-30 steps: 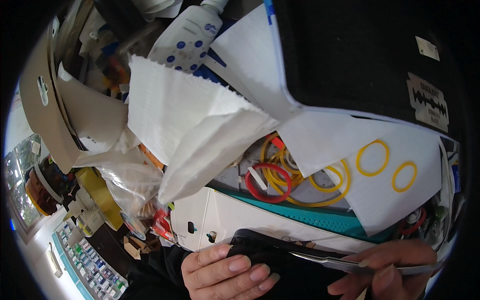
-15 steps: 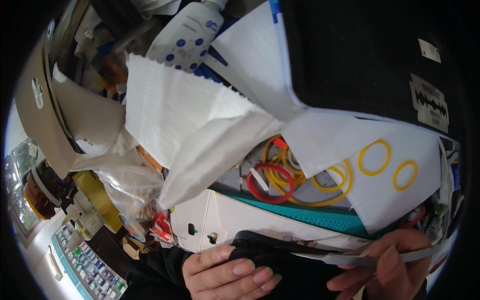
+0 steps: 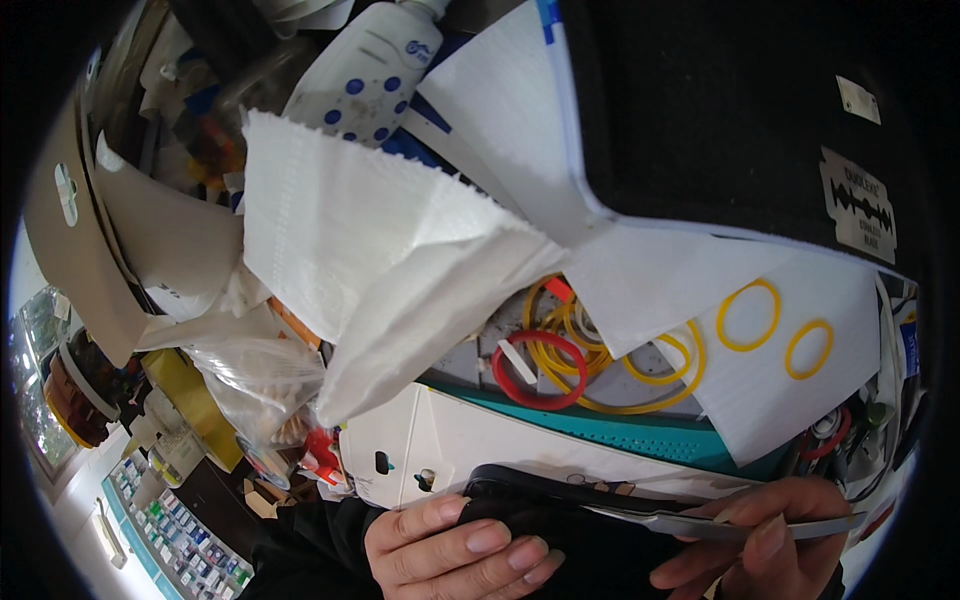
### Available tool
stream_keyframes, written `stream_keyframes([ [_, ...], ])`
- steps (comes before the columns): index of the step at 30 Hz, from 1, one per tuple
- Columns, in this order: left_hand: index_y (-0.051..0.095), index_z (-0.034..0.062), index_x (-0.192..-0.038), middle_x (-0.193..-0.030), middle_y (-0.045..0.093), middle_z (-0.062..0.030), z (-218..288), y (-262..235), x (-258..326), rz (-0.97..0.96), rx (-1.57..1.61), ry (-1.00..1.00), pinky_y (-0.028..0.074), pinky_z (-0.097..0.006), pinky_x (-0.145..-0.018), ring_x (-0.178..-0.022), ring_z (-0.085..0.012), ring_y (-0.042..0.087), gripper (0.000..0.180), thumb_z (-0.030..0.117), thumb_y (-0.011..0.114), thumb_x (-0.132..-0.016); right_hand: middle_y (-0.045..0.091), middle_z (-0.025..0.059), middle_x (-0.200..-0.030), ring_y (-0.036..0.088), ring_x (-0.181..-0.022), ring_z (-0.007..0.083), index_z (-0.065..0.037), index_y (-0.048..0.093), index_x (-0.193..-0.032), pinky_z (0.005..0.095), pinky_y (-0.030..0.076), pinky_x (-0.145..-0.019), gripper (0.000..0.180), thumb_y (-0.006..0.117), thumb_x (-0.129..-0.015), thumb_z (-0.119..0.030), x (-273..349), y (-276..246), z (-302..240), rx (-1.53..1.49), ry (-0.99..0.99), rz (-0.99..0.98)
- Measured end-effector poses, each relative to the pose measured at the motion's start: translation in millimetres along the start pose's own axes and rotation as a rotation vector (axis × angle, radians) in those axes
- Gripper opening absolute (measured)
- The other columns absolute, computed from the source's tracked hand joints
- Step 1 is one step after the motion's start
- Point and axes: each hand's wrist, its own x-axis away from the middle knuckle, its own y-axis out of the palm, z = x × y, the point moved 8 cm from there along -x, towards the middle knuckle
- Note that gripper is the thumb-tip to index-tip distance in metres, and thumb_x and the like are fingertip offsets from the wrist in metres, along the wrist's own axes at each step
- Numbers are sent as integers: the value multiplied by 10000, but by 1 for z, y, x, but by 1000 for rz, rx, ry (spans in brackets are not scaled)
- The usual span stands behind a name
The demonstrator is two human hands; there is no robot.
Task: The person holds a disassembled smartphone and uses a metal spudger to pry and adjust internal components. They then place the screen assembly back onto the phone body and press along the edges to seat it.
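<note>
A black case [image 3: 560, 500] is being gripped by the left hand [image 3: 455, 550], its fingers curled closed over the near end. A thin metal blade [image 3: 720, 522] is being pinched closed in the right hand [image 3: 770, 555], just right of the case. Above the case, a red ring [image 3: 540, 372] and yellow rings [image 3: 600, 350] are lying under white paper [image 3: 380, 240].

Two bare hands show at the lower edge, the left hand [image 3: 455, 548] and the right hand [image 3: 770, 545]. One black case [image 3: 540, 500] and one thin metal blade [image 3: 720, 523] lie between them. Two separate yellow rubber rings [image 3: 748, 315] sit on white paper [image 3: 780, 380]. One red ring [image 3: 540, 370] lies in a tangle of perhaps four yellow bands [image 3: 600, 345]. One razor blade [image 3: 858, 205] and one white bottle with blue dots [image 3: 365, 70] are there too.
</note>
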Motion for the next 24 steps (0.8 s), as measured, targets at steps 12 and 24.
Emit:
stream_keyframes([
  [12, 797, 106, -1130, -1206, 745, -78, 0, 0, -1, -15, 5, -14, 500, -506, -1090, -1287, -351, 627, 287, 176, 763, -853, 734, 250, -936, 773, -784, 299, 45, 597, -1208, 326, 631, -582, 395, 591, -1071, -326, 3, -1, 9, -81, -1, 20],
  [24, 797, 99, -1116, -1212, 727, -76, 1, -1, 0, 13, 19, 31, 508, -502, -1089, -1284, -352, 621, 292, 111, 769, -825, 732, 244, -892, 766, -765, 299, 50, 587, -1213, 319, 624, -578, 381, 609, -1064, -300, 5, 1, 8, -130, -29, 16],
])
